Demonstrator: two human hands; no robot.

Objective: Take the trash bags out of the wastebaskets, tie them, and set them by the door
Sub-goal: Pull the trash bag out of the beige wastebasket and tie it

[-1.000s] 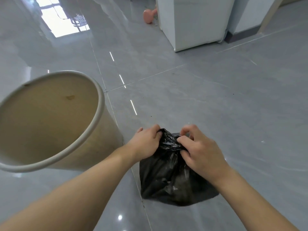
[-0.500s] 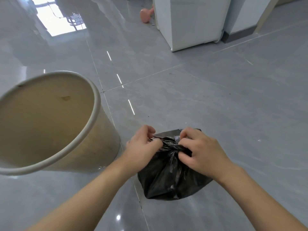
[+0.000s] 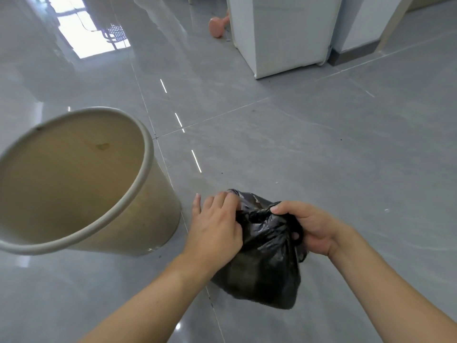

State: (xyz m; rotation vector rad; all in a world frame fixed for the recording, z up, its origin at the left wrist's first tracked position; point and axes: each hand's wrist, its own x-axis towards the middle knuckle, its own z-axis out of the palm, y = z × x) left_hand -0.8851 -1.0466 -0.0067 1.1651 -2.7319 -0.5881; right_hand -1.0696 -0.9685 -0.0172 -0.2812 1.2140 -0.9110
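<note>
Hands meet at the neck of the black trash bag (image 3: 267, 268), which sits on the grey tiled floor (image 3: 321, 149) directly in front of you. Your left hand (image 3: 216, 224) pinches the gathered plastic on its left side; your right hand (image 3: 309, 226) curls round the twisted top on the right. Just left of the bag stands the beige wastebasket (image 3: 81, 184), unlined, not touching it. Farther off, a white cabinet (image 3: 284, 35) and a pink object (image 3: 217, 27) beside it.
</note>
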